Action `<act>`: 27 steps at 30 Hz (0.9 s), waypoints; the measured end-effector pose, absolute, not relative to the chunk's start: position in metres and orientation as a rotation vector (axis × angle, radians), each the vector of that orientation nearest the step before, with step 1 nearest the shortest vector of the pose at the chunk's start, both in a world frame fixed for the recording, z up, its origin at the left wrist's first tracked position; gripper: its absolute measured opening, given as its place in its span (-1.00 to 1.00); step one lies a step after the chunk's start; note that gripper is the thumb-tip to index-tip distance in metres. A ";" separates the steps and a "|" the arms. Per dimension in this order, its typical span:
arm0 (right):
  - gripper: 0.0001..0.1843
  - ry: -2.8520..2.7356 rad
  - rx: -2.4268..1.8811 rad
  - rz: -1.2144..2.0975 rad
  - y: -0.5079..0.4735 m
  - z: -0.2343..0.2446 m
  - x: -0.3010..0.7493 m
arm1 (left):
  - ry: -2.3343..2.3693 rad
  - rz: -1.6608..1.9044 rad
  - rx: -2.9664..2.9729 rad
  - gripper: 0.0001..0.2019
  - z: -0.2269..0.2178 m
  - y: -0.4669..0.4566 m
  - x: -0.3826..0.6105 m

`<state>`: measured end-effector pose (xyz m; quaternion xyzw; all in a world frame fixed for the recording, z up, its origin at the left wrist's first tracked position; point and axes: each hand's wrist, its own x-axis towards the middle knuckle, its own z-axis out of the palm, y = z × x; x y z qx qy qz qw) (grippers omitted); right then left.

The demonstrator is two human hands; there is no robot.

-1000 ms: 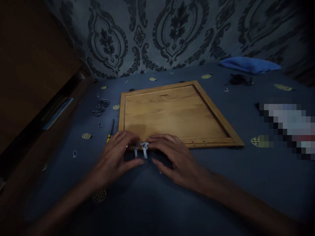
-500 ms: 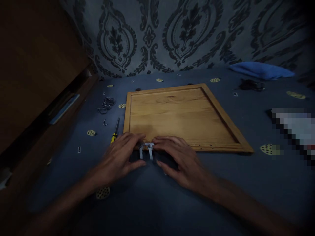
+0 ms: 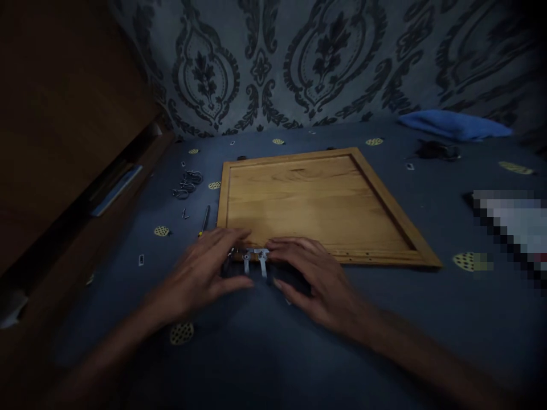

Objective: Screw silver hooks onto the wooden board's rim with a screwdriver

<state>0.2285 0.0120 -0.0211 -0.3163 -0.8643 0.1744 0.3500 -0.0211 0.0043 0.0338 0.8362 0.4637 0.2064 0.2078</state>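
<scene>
A square wooden panel [image 3: 367, 257] with a raised rim lies flat on a blue patterned cover. At the left end of its near edge sits a small metal hinge [image 3: 255, 260] with two short arms pointing toward me. My left hand [image 3: 203, 272] hovers just left of the hinge, fingers spread and slightly blurred, fingertips at the panel's corner. My right hand [image 3: 314, 274] lies just right of the hinge, fingers stretched out, the fingertips touching the hinge's top plate and the thumb kept apart below.
A yellow-handled screwdriver [image 3: 205, 219] lies beside the panel's left edge, with a pile of metal hooks [image 3: 186, 185] and loose screws farther back. Brown wooden furniture [image 3: 64, 142] stands at the left. A blue cloth [image 3: 453, 125] and a dark object [image 3: 436, 151] lie back right.
My left hand has drifted slightly left, off the hinge, its fingers spreading. My right hand and the hinge have stayed where they were. The view has shifted a little.
</scene>
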 end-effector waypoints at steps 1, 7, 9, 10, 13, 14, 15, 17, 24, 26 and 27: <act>-0.71 -2.233 -0.817 0.450 0.012 -0.021 0.228 | 1.336 0.619 2.303 -0.50 0.040 0.006 -0.025; -0.70 -2.219 -0.792 0.460 0.012 -0.019 0.229 | 1.766 0.523 2.182 -0.81 0.055 0.024 -0.056; -0.70 -2.199 -0.788 0.457 0.012 -0.019 0.229 | 1.843 0.396 2.119 -0.83 0.048 0.027 -0.062; -0.71 -2.184 -0.784 0.456 0.011 -0.018 0.229 | 1.850 0.368 2.098 -0.85 0.043 0.028 -0.063; -0.71 -2.133 -0.772 0.455 0.012 -0.019 0.228 | 1.831 0.341 2.056 -0.86 0.031 0.029 -0.064; -0.70 -2.119 -0.774 0.461 0.013 -0.019 0.227 | 1.821 0.343 2.044 -0.85 0.028 0.029 -0.065; -0.70 -2.103 -0.781 0.472 0.013 -0.019 0.227 | 1.813 0.352 2.034 -0.84 0.027 0.030 -0.065; -0.68 -2.059 -0.791 0.493 0.014 -0.017 0.228 | 1.809 0.390 2.017 -0.81 0.030 0.030 -0.068; -0.58 -2.133 -0.639 0.194 -0.012 0.013 0.221 | 1.504 0.917 1.600 -0.48 0.075 0.006 -0.040; -0.60 -2.199 -0.568 0.043 -0.025 0.019 0.210 | 1.286 0.994 1.415 -0.47 0.082 -0.009 -0.016; -0.61 -2.129 -0.575 0.036 -0.031 0.021 0.205 | 1.196 0.994 1.305 -0.47 0.083 -0.015 -0.003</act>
